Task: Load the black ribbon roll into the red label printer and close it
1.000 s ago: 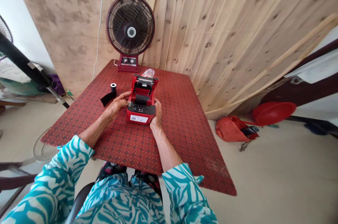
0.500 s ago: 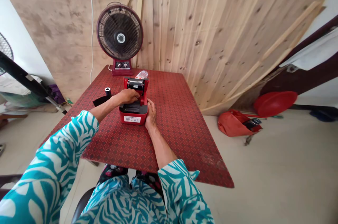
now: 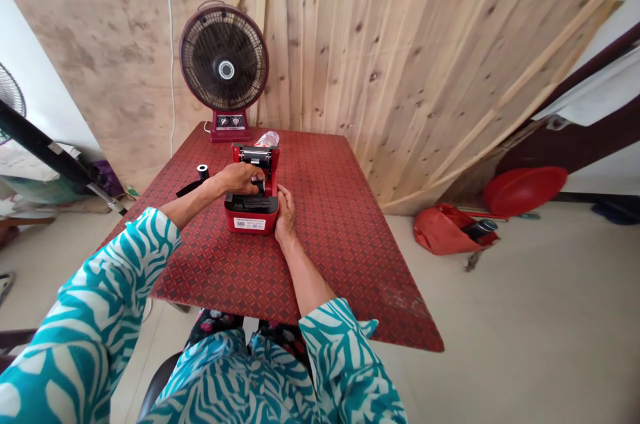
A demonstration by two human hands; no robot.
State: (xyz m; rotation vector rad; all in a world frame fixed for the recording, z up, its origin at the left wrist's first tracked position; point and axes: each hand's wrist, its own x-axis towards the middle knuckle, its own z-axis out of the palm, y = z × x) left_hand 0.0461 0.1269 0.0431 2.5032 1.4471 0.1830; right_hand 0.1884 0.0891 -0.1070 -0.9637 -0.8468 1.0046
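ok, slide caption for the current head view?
Left hand grips a dark roll at the open red printer; right hand rests against its side.

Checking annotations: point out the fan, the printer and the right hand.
Fan [image 3: 227, 70]: head view, centre hub.
Printer [image 3: 251, 205]: head view, black panel at the near end.
Right hand [image 3: 285, 216]: head view, back of the hand.

Head view: left hand [image 3: 241, 179] over red device [image 3: 251, 219], lid raised, fingers gripping dark roll [image 3: 259, 187] inside; right hand [image 3: 285, 216] against its right side; white-cored roll [image 3: 203, 172] and black strip [image 3: 185, 190] at left; fan [image 3: 225, 70] at rear of patterned table [image 3: 345, 251].
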